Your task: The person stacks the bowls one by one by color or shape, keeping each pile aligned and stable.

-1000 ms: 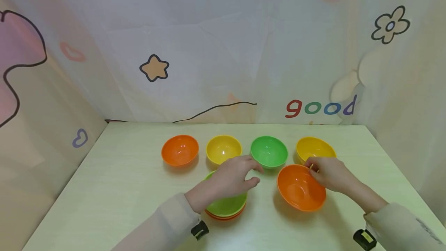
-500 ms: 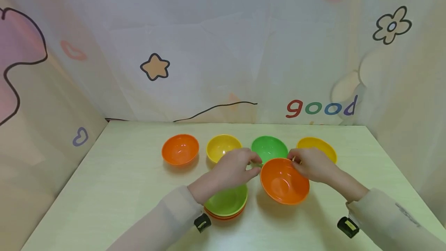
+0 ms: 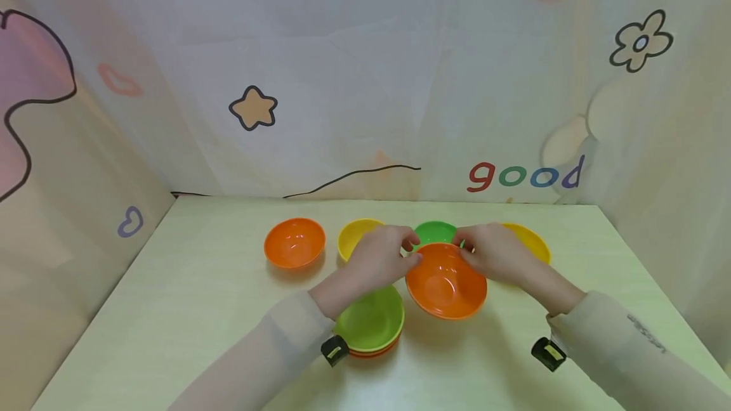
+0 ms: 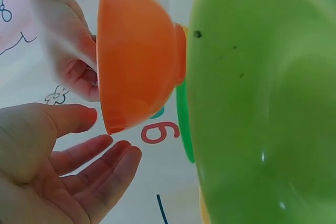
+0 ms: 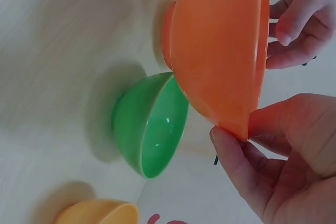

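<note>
Orange bowl (image 3: 445,284) aloft; green bowl (image 3: 435,232) partly hidden behind

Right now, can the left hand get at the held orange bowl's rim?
Probably yes: the left hand is open right by the rim of the held orange bowl, nothing visible between. The right hand pinches another part of the rim. Can't tell whether contact's already made.

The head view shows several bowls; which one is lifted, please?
It is the round orange bowl, its rim pinched by the right hand; the others stand in the back row or the green-topped stack.
</note>
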`<state>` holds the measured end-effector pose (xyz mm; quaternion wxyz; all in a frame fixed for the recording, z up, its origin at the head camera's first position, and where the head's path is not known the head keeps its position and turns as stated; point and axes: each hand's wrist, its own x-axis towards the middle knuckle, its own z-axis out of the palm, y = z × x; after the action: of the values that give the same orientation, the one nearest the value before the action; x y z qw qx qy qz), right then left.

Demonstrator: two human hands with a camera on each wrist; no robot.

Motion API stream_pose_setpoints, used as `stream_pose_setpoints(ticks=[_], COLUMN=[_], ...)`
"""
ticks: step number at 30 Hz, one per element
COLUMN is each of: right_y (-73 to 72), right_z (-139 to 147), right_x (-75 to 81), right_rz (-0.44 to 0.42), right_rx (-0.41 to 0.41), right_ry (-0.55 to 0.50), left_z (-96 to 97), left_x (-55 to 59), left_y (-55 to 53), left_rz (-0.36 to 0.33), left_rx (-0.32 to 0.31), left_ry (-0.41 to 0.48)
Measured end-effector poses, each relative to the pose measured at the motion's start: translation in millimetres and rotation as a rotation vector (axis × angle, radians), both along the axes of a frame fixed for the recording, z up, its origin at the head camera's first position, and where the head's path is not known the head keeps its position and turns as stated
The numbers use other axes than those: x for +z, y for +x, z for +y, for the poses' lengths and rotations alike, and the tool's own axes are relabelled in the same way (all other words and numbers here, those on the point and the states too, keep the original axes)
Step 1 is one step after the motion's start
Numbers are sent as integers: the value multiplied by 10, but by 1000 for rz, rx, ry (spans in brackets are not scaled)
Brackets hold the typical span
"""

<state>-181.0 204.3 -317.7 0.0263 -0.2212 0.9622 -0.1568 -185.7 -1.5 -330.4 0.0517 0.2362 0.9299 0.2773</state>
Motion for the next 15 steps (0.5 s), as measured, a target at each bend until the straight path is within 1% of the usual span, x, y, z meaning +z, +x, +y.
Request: stream_pose_setpoints(ticks=[4,9,10,15], right_y=[-13,-34,-37,-44], right_z=[-79,-177,-196,-281], right_x=[20,74,88,138], right_rz=[0,13,17,15], right_rx=[-2,-9,-9,-1], right_ry=[-2,2,4,8], left_z=[-33,-79,-91,-172], left_x=[22,49,59,99], left_y=[-27,-39,-39,-44], left_rz=[-32,-68,-67,-12], left_rx=[23,42,47,71], left_ry=[1,23,27,27])
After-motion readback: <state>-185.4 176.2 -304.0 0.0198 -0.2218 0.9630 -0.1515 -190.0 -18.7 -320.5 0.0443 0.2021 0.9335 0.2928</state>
